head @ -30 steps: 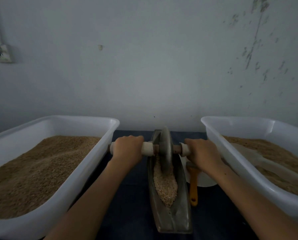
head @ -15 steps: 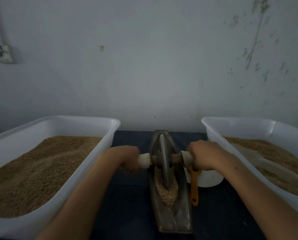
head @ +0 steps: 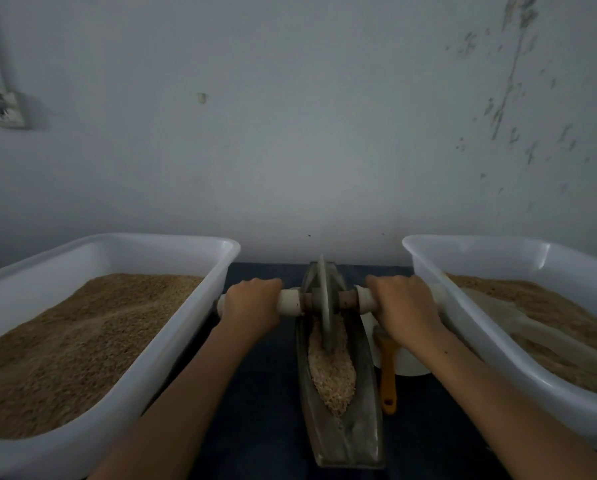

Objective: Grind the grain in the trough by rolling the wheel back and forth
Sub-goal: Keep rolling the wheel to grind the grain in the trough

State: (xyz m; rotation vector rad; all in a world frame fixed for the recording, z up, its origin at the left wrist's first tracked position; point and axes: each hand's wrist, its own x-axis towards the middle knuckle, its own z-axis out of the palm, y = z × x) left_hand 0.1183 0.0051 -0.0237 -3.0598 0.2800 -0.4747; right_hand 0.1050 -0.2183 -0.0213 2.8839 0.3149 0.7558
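Two large white plastic tubs, the left tub point(head: 193, 327) and the right tub point(head: 463, 323), each hold brown grain and flank our dark table point(head: 262, 427). Between them lies the long boat-shaped metal trough point(head: 359, 441), pale crushed grain point(head: 331, 375) heaped inside. The thin metal wheel point(head: 323, 299) stands upright at the trough's far end. Our left hand point(head: 252, 306) and right hand point(head: 404, 306) are each wrapped tight around its white-capped axle handles. A yellow-handled brush point(head: 388, 372) lies just beside the trough.
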